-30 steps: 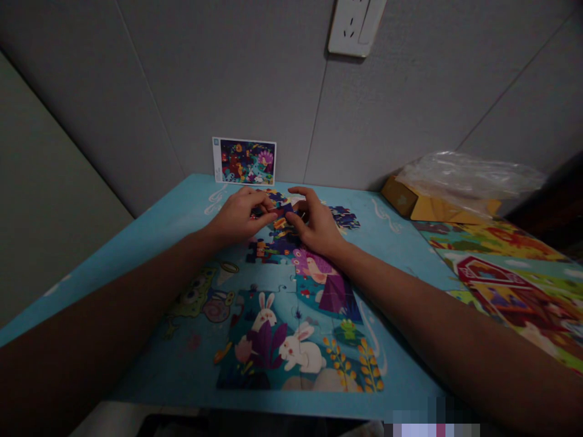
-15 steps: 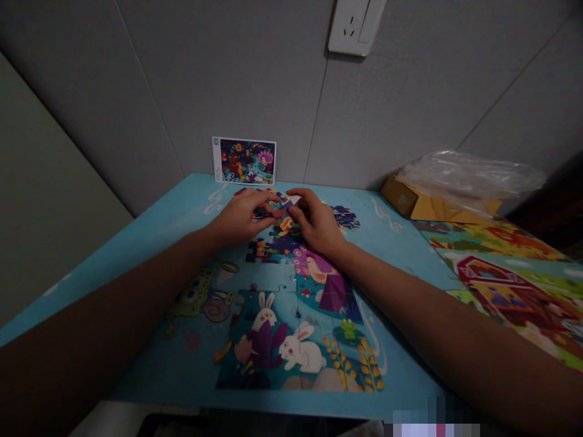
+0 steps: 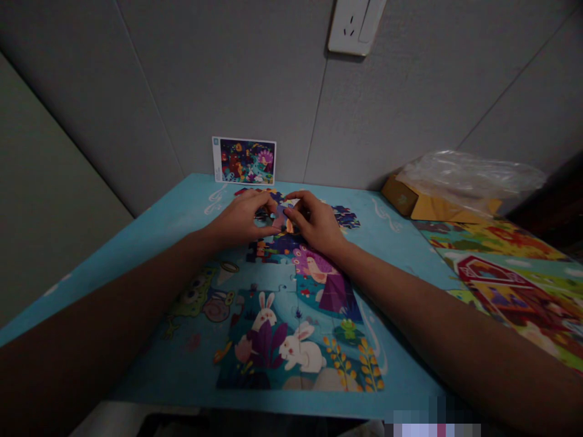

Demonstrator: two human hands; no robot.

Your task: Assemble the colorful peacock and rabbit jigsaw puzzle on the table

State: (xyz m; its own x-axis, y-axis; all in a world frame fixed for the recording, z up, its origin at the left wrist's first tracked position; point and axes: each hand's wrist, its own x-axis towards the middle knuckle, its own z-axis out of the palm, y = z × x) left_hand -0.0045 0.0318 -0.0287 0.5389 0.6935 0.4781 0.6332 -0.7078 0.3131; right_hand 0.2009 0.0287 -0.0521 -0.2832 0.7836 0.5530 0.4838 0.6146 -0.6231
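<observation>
Near the far side of the table, my left hand (image 3: 243,217) and my right hand (image 3: 317,224) meet over the jigsaw pieces. Between their fingertips is a small jigsaw piece (image 3: 280,218) with a purple-grey face, pinched from both sides. Closer to me lies the joined part of the jigsaw (image 3: 273,358), with white rabbits, a frog and a pink-purple bird. A dark blue joined section (image 3: 264,250) reaches up under my hands. Loose dark pieces (image 3: 347,217) lie just beyond my right hand; others are partly hidden behind my fingers.
A picture card (image 3: 248,162) leans on the wall behind the table (image 3: 177,200). At the right, clear plastic wrap (image 3: 469,176) rests on a yellow-brown box (image 3: 401,197). Other colourful picture sheets (image 3: 514,285) lie along the right side. A socket (image 3: 353,27) is on the wall.
The jigsaw piece between my hands has tilted, showing more of its face, and my fingertips have shifted slightly around it. Everything else on the table looks the same.
</observation>
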